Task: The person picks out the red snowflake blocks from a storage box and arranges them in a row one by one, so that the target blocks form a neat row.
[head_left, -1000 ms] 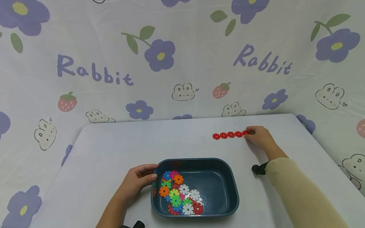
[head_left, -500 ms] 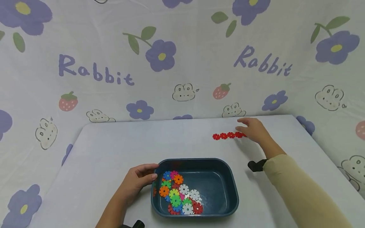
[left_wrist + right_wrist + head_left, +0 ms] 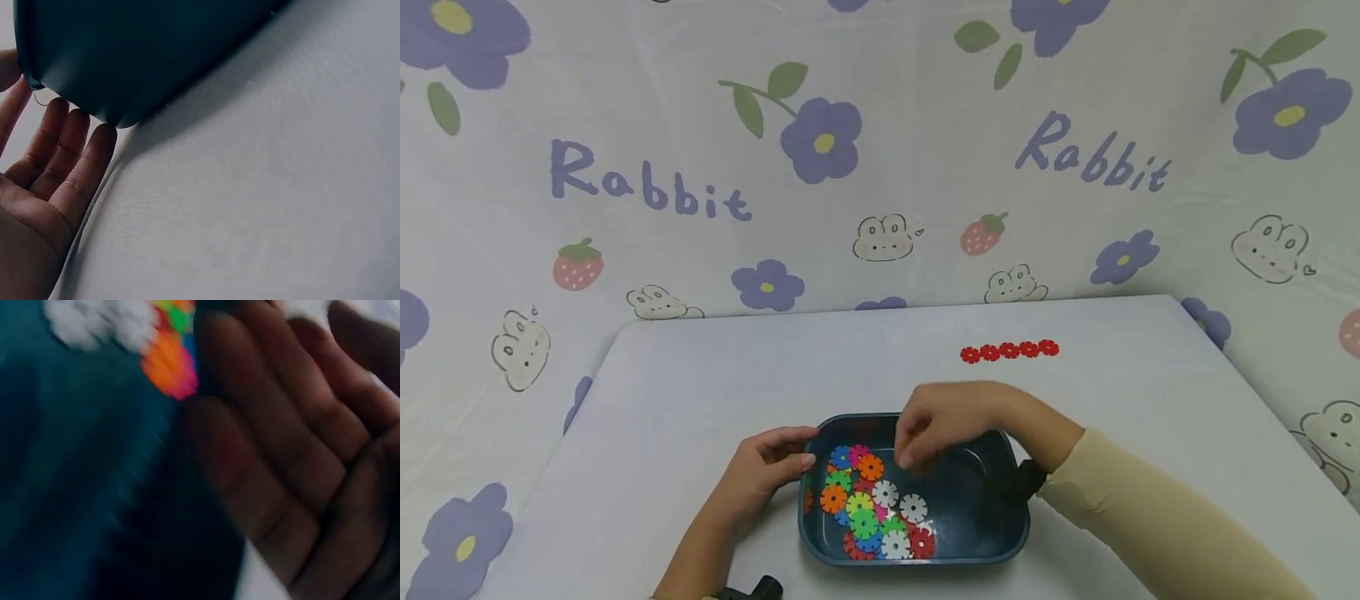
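My left hand point(image 3: 767, 467) grips the left rim of a dark blue-green plastic tray point(image 3: 1015, 533); in the left wrist view its fingers point(image 3: 72, 162) touch the tray's outer wall. Mixed snowflake discs point(image 3: 865, 523) in orange, green, white, blue, yellow, pink and red lie in the tray's left half. Above the tray's back part hangs my right hand point(image 3: 955, 421), its fingers loosely bent and pointing down, near the discs without touching them. In the blurred right wrist view those fingers point(image 3: 275, 412) hold nothing visible. A row of several red snowflake discs point(image 3: 1009, 351) lies at the table's back right.
The white table point(image 3: 715, 375) meets a patterned cloth point(image 3: 925, 167) with flowers and rabbits at its back edge. Black wrist-camera mounts point(image 3: 1028, 481) sit at both wrists, the right one over the tray's right rim.
My right hand has let go of the last red disc in the row, lifted off and come back leftward over the tray. The left hand and the tray have stayed in place.
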The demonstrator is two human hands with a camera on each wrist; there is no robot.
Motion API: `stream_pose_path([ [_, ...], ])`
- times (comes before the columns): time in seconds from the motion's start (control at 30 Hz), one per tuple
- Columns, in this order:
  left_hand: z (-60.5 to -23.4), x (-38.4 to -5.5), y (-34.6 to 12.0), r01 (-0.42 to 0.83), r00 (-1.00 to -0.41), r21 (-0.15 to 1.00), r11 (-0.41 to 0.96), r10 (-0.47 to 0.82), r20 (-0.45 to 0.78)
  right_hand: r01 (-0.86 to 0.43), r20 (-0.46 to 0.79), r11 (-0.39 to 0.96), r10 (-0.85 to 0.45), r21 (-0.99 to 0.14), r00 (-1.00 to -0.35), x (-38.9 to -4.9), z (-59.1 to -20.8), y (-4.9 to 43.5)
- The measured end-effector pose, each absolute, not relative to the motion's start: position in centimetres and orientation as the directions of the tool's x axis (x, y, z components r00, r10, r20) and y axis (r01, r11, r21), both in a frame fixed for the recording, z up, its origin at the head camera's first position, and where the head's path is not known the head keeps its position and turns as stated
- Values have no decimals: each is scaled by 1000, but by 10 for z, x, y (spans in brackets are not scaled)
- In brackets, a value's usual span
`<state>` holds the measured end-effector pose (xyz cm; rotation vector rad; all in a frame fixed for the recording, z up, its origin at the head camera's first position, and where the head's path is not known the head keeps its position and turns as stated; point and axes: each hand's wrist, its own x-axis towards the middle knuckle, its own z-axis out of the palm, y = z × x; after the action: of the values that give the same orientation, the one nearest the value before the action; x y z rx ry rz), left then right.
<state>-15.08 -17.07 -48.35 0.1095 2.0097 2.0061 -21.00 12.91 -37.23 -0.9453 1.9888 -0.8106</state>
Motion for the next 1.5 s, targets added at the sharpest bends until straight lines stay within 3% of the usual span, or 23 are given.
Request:
stream_pose_path([
  [0.1, -484, -152, -171, -159, -949, 987, 16, 274, -157, -334, -564, 615, -788, -714, -246, -194, -385, 114],
  [0.23, -484, -153, -170, -159, -948, 987, 15, 278, -157, -316, -707, 702, -697, -639, -118, -184, -396, 101],
  [0.4, -483, -153, -170, -152, -950, 988, 11, 273, -149, -207, -656, 636, -753, -744, 45, -184, -406, 92],
  [0.5, -482, -152, -170, -145, -952, 989, 15, 269, -144, -149, -583, 568, -809, -809, 82, -185, -411, 86],
  [0.6, -481, -151, -170, -135, -953, 991, 23, 271, -136, -182, -539, 526, -842, -831, 29, -186, -413, 82],
  [0.8, -481, -151, -170, -138, -952, 990, 17, 273, -138, -397, -452, 489, -872, -777, -188, -191, -414, 81],
  [1.07, -482, -151, -171, -123, -948, 992, 2, 295, -118, -400, -246, 450, -851, -799, -465, -200, -416, 87],
  [1.17, -483, -151, -171, -131, -950, 991, 4, 286, -127, -452, -223, 486, -825, -748, -519, -202, -415, 89],
  [1.27, -483, -151, -171, -143, -952, 990, 8, 273, -139, -527, -223, 527, -816, -667, -533, -201, -415, 89],
  [1.5, -483, -150, -171, -146, -954, 989, 13, 264, -145, -614, -306, 693, -719, -377, -624, -193, -411, 87],
])
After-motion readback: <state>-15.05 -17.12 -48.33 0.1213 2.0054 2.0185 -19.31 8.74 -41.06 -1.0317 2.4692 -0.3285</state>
